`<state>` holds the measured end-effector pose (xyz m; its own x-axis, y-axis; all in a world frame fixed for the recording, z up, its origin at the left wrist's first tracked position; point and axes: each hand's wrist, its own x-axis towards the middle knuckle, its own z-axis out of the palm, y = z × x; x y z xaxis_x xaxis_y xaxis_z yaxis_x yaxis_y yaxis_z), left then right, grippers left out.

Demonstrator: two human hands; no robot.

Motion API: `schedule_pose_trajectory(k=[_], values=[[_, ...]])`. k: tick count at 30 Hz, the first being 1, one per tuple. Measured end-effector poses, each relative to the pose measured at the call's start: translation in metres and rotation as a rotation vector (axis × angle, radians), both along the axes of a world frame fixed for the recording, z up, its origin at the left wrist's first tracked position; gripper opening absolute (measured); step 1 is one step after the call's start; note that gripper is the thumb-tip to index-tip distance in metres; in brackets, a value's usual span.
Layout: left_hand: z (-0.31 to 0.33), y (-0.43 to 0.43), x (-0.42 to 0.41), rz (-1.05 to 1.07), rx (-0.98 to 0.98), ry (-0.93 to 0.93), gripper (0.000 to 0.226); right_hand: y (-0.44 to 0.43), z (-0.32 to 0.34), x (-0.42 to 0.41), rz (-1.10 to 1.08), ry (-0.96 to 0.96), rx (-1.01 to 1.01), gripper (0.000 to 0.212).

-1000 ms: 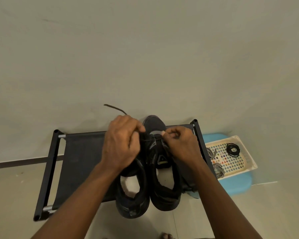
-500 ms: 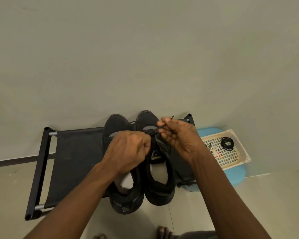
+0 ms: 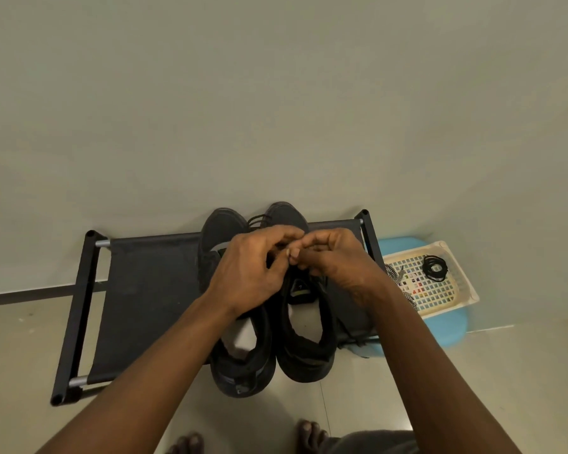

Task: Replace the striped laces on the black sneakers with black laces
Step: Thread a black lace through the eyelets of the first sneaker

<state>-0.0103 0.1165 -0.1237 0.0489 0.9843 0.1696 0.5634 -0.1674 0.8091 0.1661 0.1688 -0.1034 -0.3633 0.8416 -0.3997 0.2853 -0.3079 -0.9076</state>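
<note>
Two black sneakers stand side by side, toes to the wall, on a black fabric rack (image 3: 151,296). Over the lacing of the right sneaker (image 3: 305,348) my left hand (image 3: 253,273) and my right hand (image 3: 335,263) meet, fingers curled, pinching a black lace (image 3: 258,221) whose loops show past the toes. The left sneaker (image 3: 240,368) lies partly under my left wrist. A coiled black lace (image 3: 434,268) and striped laces (image 3: 394,273) lie in a cream basket (image 3: 453,299) at the right.
The basket sits on a blue stool (image 3: 453,332) right of the rack. A plain wall rises directly behind the shoes. Tiled floor lies in front, where my bare toes (image 3: 309,437) show at the bottom edge.
My hands have come together over the right sneaker's lacing; the right hand lowered from holding a lace tip up. The view shifted slightly downward.
</note>
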Motion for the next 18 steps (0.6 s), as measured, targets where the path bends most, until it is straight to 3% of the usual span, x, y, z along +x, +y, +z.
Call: schedule_pose_trajectory(k=[3,8,12,16,18], values=[[-0.004,0.004,0.001,0.075,-0.110,-0.091,0.021,0.001,-0.003,0.001,-0.104,0.040,-0.007,0.023],[-0.008,0.007,0.003,0.103,-0.201,-0.071,0.006,0.003,-0.005,0.006,-0.156,-0.039,-0.023,0.015],[-0.012,0.010,0.007,0.155,-0.269,0.052,0.005,0.004,-0.014,0.008,-0.032,-0.297,0.044,0.016],[-0.012,0.014,0.012,0.167,-0.297,0.156,0.005,-0.003,-0.012,0.008,0.194,-0.618,0.206,0.048],[-0.012,0.016,0.015,0.159,-0.292,0.200,0.005,-0.004,-0.009,0.011,0.183,-0.656,0.285,0.052]])
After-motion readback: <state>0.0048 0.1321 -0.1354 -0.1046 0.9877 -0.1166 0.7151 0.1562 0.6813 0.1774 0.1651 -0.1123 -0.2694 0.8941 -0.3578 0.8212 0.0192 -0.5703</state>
